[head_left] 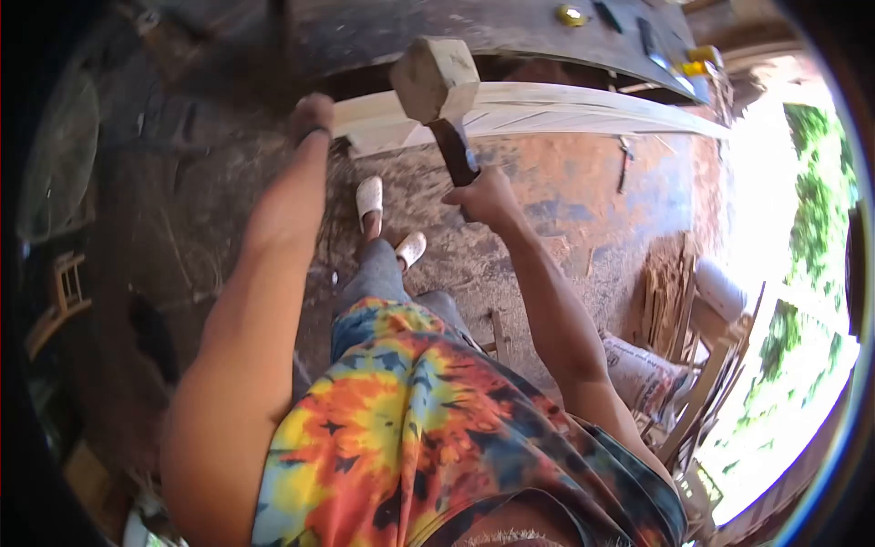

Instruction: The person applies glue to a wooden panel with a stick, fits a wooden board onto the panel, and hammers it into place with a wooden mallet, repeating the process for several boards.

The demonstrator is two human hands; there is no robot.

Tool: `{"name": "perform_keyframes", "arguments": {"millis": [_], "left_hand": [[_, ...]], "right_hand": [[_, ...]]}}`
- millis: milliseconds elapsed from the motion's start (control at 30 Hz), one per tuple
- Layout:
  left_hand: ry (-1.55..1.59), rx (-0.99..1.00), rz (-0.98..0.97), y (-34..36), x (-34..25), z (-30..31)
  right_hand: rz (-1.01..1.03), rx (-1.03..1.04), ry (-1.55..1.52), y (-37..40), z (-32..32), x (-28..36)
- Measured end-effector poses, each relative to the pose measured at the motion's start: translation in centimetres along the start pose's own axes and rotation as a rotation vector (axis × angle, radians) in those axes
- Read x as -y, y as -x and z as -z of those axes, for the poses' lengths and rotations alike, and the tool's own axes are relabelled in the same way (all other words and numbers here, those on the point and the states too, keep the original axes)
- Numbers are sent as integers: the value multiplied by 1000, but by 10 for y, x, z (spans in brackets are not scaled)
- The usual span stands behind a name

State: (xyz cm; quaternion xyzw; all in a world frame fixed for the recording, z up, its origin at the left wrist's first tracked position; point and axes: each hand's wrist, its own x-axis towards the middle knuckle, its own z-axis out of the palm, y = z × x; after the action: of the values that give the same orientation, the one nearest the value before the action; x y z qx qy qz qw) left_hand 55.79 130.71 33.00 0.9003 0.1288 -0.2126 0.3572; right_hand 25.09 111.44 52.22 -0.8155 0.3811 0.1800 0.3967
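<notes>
My right hand (488, 196) is closed around the dark handle of a wooden mallet (436, 77). The mallet's pale, blocky head is raised in front of a long, light wooden panel (565, 111) with slanting lines across its face. At the panel's left end is my left hand (313, 115), its fingers curled in and somewhat blurred. Whatever those fingers hold is hidden from view. Part of the panel lies behind the mallet head.
Behind the panel stands a dark workbench (510, 27) with a yellow tape measure (571, 15) on it. A hammer (624, 164) lies on the dusty floor. To the right are a printed sack (643, 369) and stacked wood scraps (668, 292).
</notes>
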Motion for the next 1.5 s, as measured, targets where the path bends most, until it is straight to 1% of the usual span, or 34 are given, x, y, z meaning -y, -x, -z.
{"name": "perform_keyframes", "arguments": {"millis": [67,133,167,267,300,333,367,400,467,500,533,567,600,633,700,733,800,833,867,900,933,1000,1033,1067,1133,1167,1200,1233,1267,1300,1333,1433,1467,1500], "left_hand": [[-72,-142,27,-5,-11,-7],[-118,-175,54,11,-26,-1],[-123,-168,37,3,-25,-4],[-172,-200,12,-25,-2,-15],[-145,-189,7,-31,2,-17],[-115,-177,6,-33,2,-18],[-158,-175,20,-2,-16,-3],[-154,-179,18,-6,-11,-4],[-161,-201,-1,-12,-7,-7],[-175,-191,13,-1,-15,-1],[-168,-196,8,-4,-19,-2],[-176,-221,6,-6,-14,-4],[-184,-245,0,-10,-7,-7],[-252,-227,-8,-19,1,-9],[-217,-254,-34,-29,5,-10],[-235,-237,-40,-29,11,-10],[-263,-157,-36,-14,-3,0],[-238,-188,-15,-39,11,-7],[-224,-217,14,-59,31,-15],[-235,-222,16,-45,23,-11],[-244,-234,15,-33,11,-5],[-285,-237,62,-28,6,-2],[-298,-248,67,-39,14,-3],[-309,-258,75,-48,23,-6],[-316,-260,109,-26,10,-1],[-322,-282,86,-30,19,-2],[-330,-301,53,-40,26,-1],[-345,-285,63,-41,23,1],[-367,-266,76,-39,24,4],[-459,-259,72,-46,31,7],[-538,-264,71,-52,33,6],[-454,-366,108,-15,-3,5],[-447,-375,116,-4,-9,4],[-526,-496,10,5,-15,0]], "right_hand": [[27,-74,-122,-2,50,20],[82,-185,-210,18,96,38],[346,-390,-233,9,114,25],[717,-762,-342,30,193,55],[753,-892,-340,29,210,60],[766,-1078,-248,10,229,53],[682,-1147,-229,2,232,53],[599,-1218,-211,-6,235,53],[293,-1383,-36,-52,203,4],[437,-1426,255,-101,173,-61],[530,-1349,103,-129,133,-116],[315,-891,83,-131,103,-178],[-254,-329,14,-130,105,-184],[-254,-334,10,-126,116,-184],[-365,-153,-590,-110,147,-179],[-373,-158,-585,-104,158,-180],[-255,-233,-580,-98,185,-178],[-181,-417,-383,-92,204,-167],[-274,-409,-354,-72,240,-134],[-109,-575,-385,-83,262,-143],[-123,-675,-202,-85,298,-139],[121,-849,-388,-75,354,-113],[169,-1052,-201,-79,380,-110],[223,-1129,-336,-85,401,-103],[215,-1320,-274,-101,419,-106],[53,-1391,-31,-140,413,-148],[-7,-1349,107,-189,387,-217],[103,-1459,443,-221,342,-273],[-307,-1050,241,-221,302,-294],[-466,-447,74,-210,296,-312],[-487,-344,52,-195,304,-290],[-477,-389,-134,-181,322,-284],[-413,-482,43,-190,314,-300],[-447,-423,-3,-189,320,-294]]}}
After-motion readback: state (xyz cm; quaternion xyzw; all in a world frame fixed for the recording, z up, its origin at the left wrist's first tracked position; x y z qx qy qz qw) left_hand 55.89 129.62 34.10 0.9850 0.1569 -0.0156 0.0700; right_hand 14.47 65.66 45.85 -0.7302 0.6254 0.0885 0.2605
